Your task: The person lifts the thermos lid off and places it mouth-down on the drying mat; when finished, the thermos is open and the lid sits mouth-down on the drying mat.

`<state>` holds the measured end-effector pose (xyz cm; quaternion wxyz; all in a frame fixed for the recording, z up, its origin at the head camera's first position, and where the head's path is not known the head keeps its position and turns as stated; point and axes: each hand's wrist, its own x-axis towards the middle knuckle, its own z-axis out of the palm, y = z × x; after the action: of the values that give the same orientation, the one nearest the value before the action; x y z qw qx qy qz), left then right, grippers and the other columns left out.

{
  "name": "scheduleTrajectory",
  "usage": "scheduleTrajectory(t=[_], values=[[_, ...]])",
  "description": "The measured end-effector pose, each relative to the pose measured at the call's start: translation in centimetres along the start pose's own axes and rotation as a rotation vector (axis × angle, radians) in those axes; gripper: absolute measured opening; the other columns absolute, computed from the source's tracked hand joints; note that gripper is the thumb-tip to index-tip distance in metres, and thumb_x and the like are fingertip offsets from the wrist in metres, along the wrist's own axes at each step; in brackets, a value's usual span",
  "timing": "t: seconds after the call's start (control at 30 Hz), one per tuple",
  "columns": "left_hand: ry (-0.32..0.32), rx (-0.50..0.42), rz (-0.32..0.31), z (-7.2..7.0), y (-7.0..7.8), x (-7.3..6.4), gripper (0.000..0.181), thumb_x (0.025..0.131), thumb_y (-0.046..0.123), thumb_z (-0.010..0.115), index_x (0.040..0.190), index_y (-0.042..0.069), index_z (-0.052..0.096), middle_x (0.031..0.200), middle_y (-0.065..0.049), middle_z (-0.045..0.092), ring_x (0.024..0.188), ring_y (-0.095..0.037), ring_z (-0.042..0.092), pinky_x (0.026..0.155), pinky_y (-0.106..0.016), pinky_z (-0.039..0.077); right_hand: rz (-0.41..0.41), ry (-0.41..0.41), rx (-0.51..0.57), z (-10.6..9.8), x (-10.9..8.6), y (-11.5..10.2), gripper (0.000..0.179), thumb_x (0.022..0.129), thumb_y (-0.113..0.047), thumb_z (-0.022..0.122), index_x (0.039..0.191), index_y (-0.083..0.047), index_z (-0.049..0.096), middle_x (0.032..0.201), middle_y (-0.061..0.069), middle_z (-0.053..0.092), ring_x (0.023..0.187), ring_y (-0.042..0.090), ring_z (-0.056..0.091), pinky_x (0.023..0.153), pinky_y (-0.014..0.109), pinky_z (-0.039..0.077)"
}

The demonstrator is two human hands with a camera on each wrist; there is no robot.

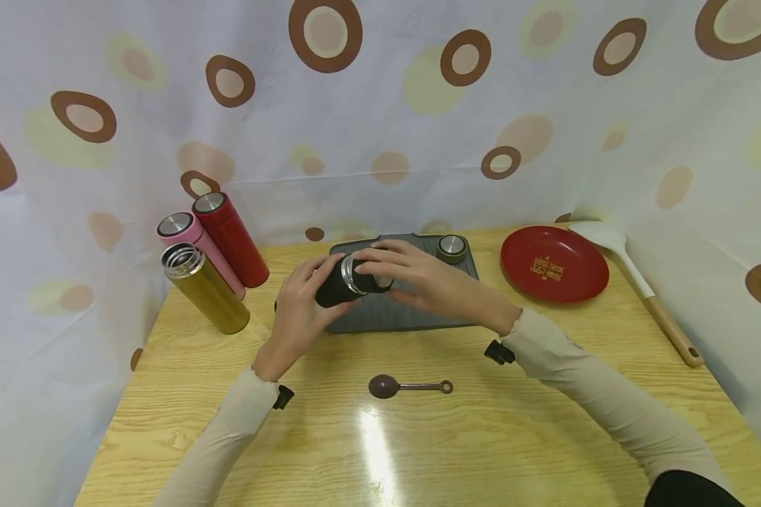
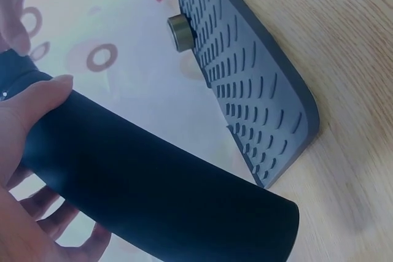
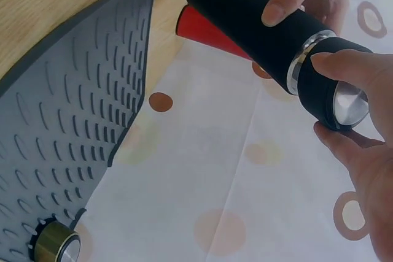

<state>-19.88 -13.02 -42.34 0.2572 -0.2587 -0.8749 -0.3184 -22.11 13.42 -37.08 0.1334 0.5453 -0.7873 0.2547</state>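
A black thermos flask [image 3: 245,19] is held tilted over the grey ribbed mat [image 1: 380,313]. My left hand [image 1: 299,306] grips its body, with the thumb along the upper side in the left wrist view. At the neck, my right hand [image 1: 421,278] pinches the black cap [image 3: 325,81] between thumb and fingers. A silver ring shows between cap and body, and the cap's end is a shiny metal disc. On the mat's back right stands a gold-sided cap [image 1: 452,248] with a silver top.
At the left stand a gold flask [image 1: 209,292] without a cap, a pink flask [image 1: 218,260] and a red flask [image 1: 237,239], both capped. A brown spoon [image 1: 384,386] lies in front. Toward the right are a red plate [image 1: 571,260] and a white spatula [image 1: 634,271] with a wooden handle.
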Motion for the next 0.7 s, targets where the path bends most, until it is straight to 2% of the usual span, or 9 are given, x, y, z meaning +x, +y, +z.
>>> scheduleTrajectory(t=[0.13,0.23,0.3,0.4,0.53,0.63,0.7], values=[[-0.015,-0.011,-0.006,-0.2,-0.4,0.0,0.075,0.079,0.024,0.094,0.145,0.007,0.061,0.135,-0.019,0.063,0.124,-0.04,0.061,0.102,-0.062,0.049,0.031,0.008,0.061,-0.5,-0.1,0.0,0.071,0.088,0.001,0.082,0.151,-0.012,0.052,0.158,0.009,0.049,0.148,0.033,0.043,0.114,0.05,0.046],[0.001,-0.019,-0.066,-0.5,-1.3,-0.2,0.077,0.078,0.022,0.095,0.146,0.009,0.061,0.134,-0.019,0.064,0.123,-0.039,0.062,0.1,-0.06,0.051,0.08,0.055,0.115,-1.4,-0.6,0.3,0.07,0.086,0.002,0.083,0.149,-0.011,0.055,0.158,0.01,0.05,0.145,0.03,0.047,0.115,0.051,0.044],[0.033,-0.03,-0.12,-0.8,-1.9,-0.4,0.078,0.076,0.018,0.096,0.145,0.008,0.061,0.133,-0.019,0.065,0.121,-0.039,0.062,0.098,-0.059,0.052,0.128,0.093,0.148,-2.3,-1.2,0.7,0.072,0.084,0.004,0.084,0.148,-0.011,0.056,0.157,0.01,0.051,0.132,0.026,0.057,0.112,0.051,0.045],[0.08,-0.066,-0.172,-1.4,-2.5,-0.4,0.078,0.074,0.016,0.097,0.144,0.009,0.062,0.133,-0.019,0.066,0.12,-0.038,0.062,0.098,-0.057,0.053,0.206,0.12,0.163,-3.4,-2.1,1.7,0.074,0.082,0.008,0.084,0.148,-0.01,0.055,0.158,0.012,0.051,0.112,0.02,0.063,0.103,0.048,0.05],[0.113,-0.128,-0.181,-1.9,-2.8,0.2,0.076,0.077,0.016,0.095,0.144,0.008,0.062,0.135,-0.019,0.065,0.122,-0.038,0.061,0.101,-0.057,0.052,0.289,0.103,0.164,-3.8,-2.9,3.3,0.074,0.085,0.004,0.083,0.151,-0.008,0.053,0.159,0.014,0.047,0.112,0.022,0.066,0.096,0.045,0.057],[0.145,-0.156,-0.203,-2.2,-3.1,0.5,0.076,0.078,0.016,0.095,0.145,0.008,0.061,0.136,-0.018,0.065,0.122,-0.036,0.061,0.1,-0.057,0.053,0.366,0.106,0.165,-3.3,-3.5,4.3,0.07,0.089,-0.005,0.083,0.152,-0.007,0.053,0.157,0.015,0.048,0.12,0.028,0.065,0.098,0.047,0.058],[0.162,-0.168,-0.22,-2.4,-3.3,0.6,0.076,0.078,0.016,0.094,0.146,0.009,0.06,0.135,-0.017,0.066,0.122,-0.034,0.062,0.1,-0.056,0.053,0.438,0.119,0.198,-3.0,-4.0,5.2,0.071,0.091,-0.009,0.083,0.154,-0.007,0.051,0.153,0.015,0.05,0.117,0.029,0.067,0.097,0.047,0.058]])
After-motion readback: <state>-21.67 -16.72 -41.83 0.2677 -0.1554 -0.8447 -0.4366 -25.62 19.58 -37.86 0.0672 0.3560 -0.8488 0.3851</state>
